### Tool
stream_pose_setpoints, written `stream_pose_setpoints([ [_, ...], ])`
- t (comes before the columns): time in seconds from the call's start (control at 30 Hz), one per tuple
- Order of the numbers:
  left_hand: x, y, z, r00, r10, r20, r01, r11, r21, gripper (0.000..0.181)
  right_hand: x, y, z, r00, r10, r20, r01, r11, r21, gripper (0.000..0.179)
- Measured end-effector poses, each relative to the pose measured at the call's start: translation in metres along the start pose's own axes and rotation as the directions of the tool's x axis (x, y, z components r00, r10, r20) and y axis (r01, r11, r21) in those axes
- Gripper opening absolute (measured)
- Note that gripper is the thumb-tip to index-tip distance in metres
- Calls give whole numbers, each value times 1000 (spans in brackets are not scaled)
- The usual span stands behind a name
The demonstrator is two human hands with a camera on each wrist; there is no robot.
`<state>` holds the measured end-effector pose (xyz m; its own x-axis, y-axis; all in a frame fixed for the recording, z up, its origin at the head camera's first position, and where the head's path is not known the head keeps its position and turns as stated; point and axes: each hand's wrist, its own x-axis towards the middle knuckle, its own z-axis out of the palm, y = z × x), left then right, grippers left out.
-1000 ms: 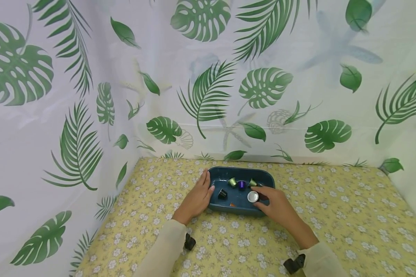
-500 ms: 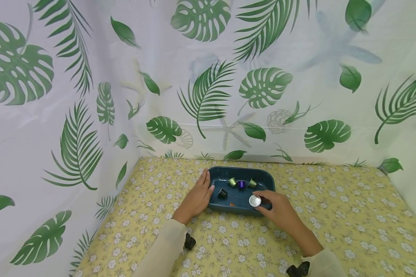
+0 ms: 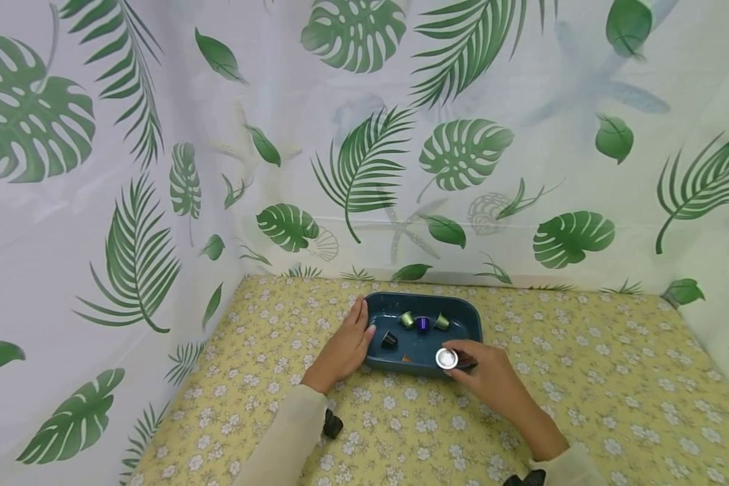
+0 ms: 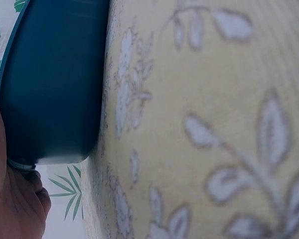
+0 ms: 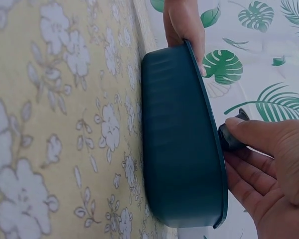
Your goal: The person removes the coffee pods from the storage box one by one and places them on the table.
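A dark teal tray (image 3: pixel 422 367) with raised walls stands on the table. My left hand (image 3: pixel 345 344) holds its left end, thumb over the rim and fingers along the outer wall. My right hand (image 3: pixel 489 371) pinches a coffee capsule (image 3: pixel 446 358) between thumb and fingers over the tray's near right rim, its silver lid facing up. In the right wrist view that capsule (image 5: pixel 232 137) has a dark body. Inside the tray lie two green capsules (image 3: pixel 406 320), a purple capsule (image 3: pixel 422 325), a black capsule (image 3: pixel 390 339) and a small orange piece (image 3: pixel 406 358), partly hidden by the near wall.
A yellow floral cloth (image 3: pixel 583 378) covers the table. White curtains (image 3: pixel 364 169) with green leaf prints hang behind and at the sides. Black straps with small cameras sit at both wrists, over cream sleeves (image 3: pixel 285 439).
My right hand has drawn the pinched capsule toward me, from over the tray's inside to its near rim. The right green capsule now shows fully. My left hand and the tray stay put.
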<state>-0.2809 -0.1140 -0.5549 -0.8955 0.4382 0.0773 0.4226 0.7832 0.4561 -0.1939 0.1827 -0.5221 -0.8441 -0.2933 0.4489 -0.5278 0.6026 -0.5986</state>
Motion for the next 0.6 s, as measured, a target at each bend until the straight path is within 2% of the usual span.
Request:
stream_pose_setpoints([
  [0.47,0,-1,2,1000,2,-9,-2,1000,8,63,-8,-8,2,999,-40,-11,41,998,50,47],
  [0.6,0,-1,2,1000,0,-7,0,1000,2,63,-10,-11,4,1000,-30,0,30,997,69,48],
])
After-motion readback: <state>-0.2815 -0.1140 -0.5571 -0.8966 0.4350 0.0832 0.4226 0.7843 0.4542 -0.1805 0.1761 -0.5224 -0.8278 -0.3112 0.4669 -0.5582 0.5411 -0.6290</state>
